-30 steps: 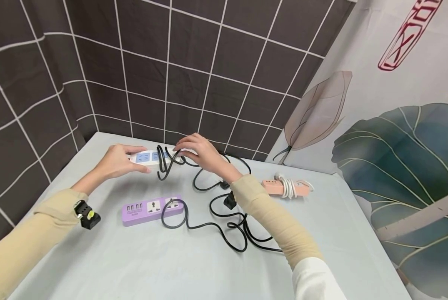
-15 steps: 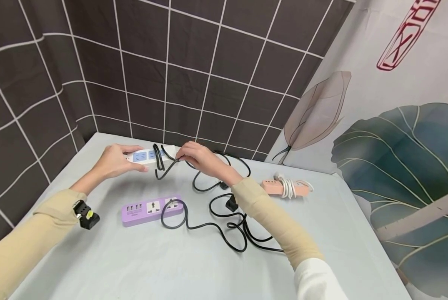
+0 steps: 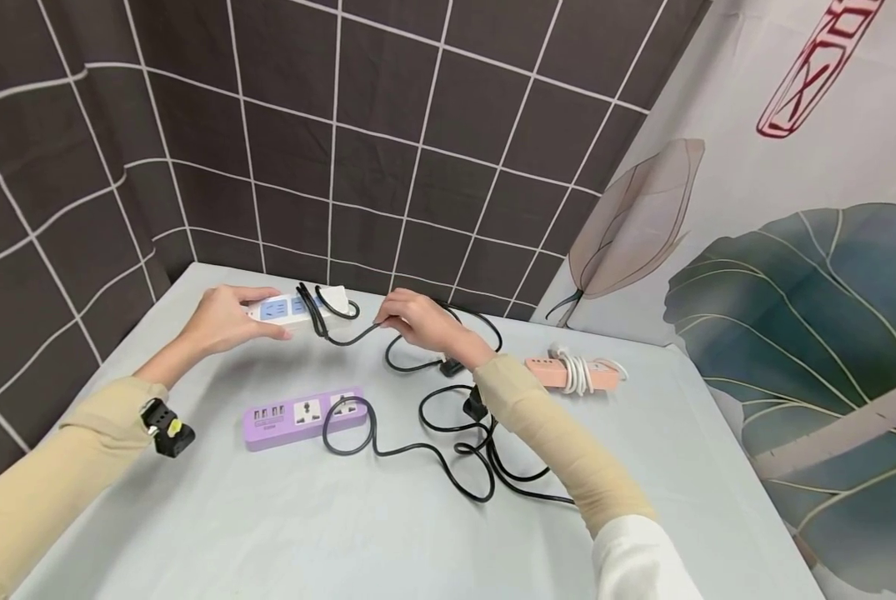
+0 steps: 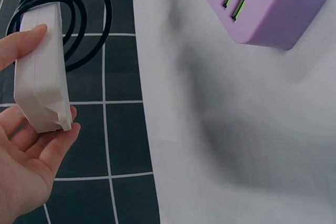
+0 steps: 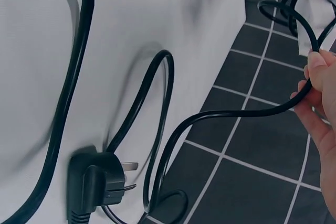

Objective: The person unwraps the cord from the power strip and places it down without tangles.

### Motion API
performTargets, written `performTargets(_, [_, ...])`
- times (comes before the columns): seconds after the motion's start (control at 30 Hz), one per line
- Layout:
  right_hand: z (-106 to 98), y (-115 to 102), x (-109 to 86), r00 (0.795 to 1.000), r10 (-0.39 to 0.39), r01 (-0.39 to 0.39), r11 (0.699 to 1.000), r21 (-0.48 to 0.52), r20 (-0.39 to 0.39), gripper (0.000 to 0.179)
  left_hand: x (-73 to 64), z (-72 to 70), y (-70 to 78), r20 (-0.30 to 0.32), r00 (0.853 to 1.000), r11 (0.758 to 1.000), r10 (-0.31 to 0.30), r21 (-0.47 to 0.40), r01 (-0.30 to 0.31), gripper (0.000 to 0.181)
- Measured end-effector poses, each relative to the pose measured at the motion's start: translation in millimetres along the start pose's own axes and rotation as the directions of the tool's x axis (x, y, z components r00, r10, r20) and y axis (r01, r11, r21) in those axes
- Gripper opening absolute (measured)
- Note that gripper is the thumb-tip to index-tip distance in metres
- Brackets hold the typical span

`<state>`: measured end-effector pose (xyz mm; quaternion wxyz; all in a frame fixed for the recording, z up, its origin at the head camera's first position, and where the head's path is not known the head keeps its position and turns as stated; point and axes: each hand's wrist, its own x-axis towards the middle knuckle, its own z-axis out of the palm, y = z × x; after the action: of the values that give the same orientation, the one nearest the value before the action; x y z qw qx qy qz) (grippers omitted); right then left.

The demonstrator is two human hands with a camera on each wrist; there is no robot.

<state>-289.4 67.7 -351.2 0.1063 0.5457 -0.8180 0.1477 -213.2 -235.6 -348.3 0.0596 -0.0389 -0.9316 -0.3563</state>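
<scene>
My left hand [image 3: 226, 321] grips the left end of a white power strip [image 3: 335, 297] with blue socket faces. In the left wrist view the thumb lies on one side of the white strip [image 4: 39, 80] and fingers on the other. Black cord loops round the strip's middle. To the right, my right hand [image 3: 421, 322] pinches the black cord [image 3: 357, 339] between thumb and fingers. From there the cord [image 5: 236, 113] sags toward the table in the right wrist view. A black plug [image 5: 97, 179] with metal prongs shows below it.
Nearer on the pale tabletop [image 3: 305, 533] lies a purple power strip [image 3: 297, 421], its black cord [image 3: 417, 448] winding rightward. A pink power strip [image 3: 541, 373] wrapped in white cord lies at the right. A dark gridded cloth [image 3: 282, 150] hangs behind the table.
My right hand has moved right and slightly down, drawing the cord away from the strip, and the loops there have changed shape. My left hand and the white strip have shifted slightly left.
</scene>
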Motion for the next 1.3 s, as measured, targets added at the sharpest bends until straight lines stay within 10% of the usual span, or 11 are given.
performTargets(0.87, [9, 5, 15.9, 0.934, 0.304, -0.322, 0.944, -0.075, -0.188, 0.011, -0.6, 4.7, -3.5, 0.055, 0.997, 0.998, 0.058, 0.026, -0.059, 0.081])
performTargets(1.3, [1, 3, 14.6, 0.907, 0.313, -0.342, 0.938, -0.059, -0.282, 0.009, -2.4, 7.9, -7.0, 0.056, 0.997, 0.997, 0.06, 0.039, -0.062, 0.081])
